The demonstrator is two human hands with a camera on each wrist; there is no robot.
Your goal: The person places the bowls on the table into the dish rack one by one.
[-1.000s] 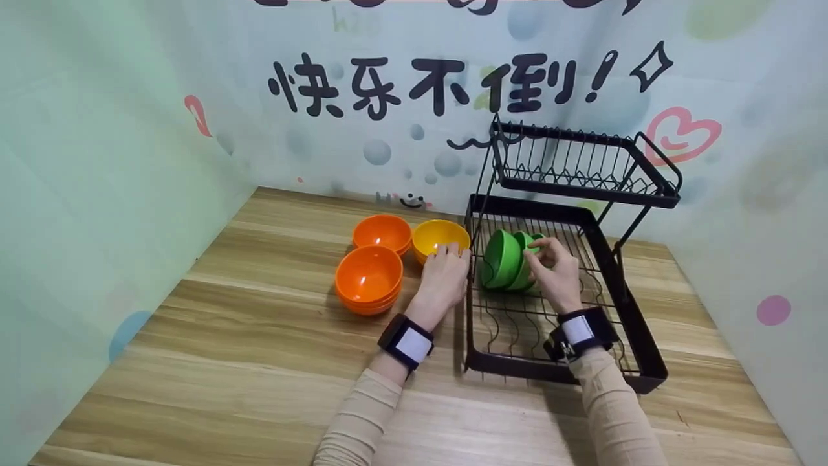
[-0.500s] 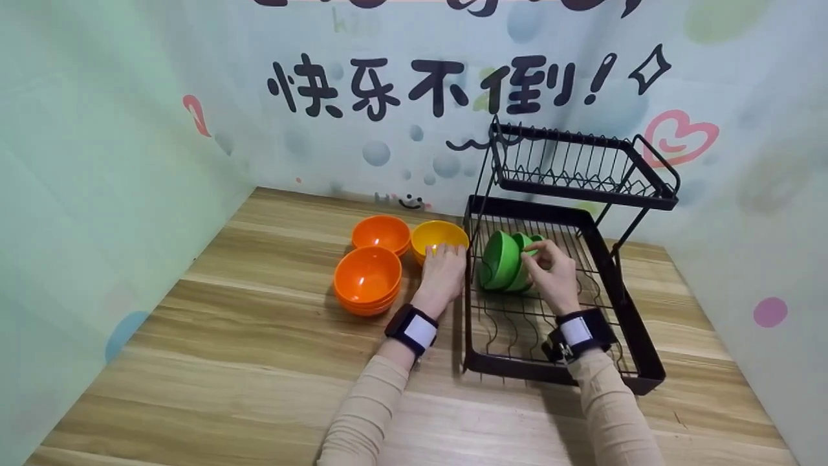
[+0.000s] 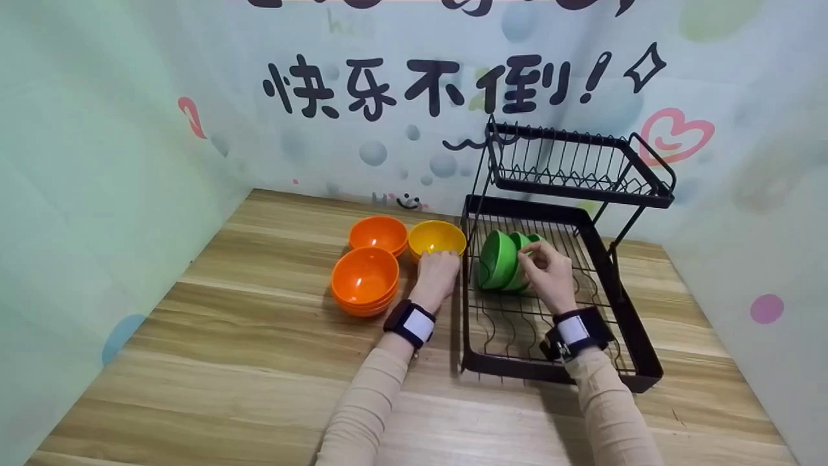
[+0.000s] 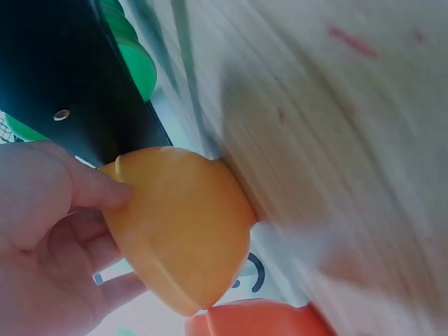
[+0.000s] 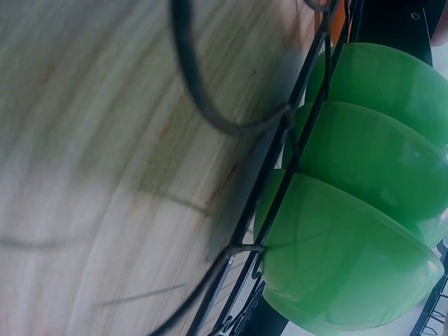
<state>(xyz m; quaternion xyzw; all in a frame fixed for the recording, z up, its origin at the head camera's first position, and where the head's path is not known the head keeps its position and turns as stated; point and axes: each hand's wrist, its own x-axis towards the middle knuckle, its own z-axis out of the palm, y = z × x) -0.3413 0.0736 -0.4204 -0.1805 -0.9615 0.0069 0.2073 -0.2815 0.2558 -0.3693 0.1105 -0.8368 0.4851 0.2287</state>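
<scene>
A person's two bare hands work over a wood-grain surface (image 3: 213, 362). The left hand (image 3: 438, 275) has its grip on a yellow bowl (image 3: 428, 234), thumb against the outer wall and fingers over the rim. That bowl sits upright just beside the left edge of a black two-tier dish rack (image 3: 556, 370). Inside the rack's lower tier, three green bowls (image 3: 497, 260) stand on their sides in a row. The right hand (image 3: 550, 272) is at their upper edge, thumb and forefinger bent close together; whether its grip holds a rim, I cannot tell. Left of the yellow bowl are two stacks of orange bowls, the rear stack (image 3: 374, 232) and the front stack (image 3: 362, 278). Behind hangs a pale printed backdrop (image 3: 291, 149) with black Chinese characters.
</scene>
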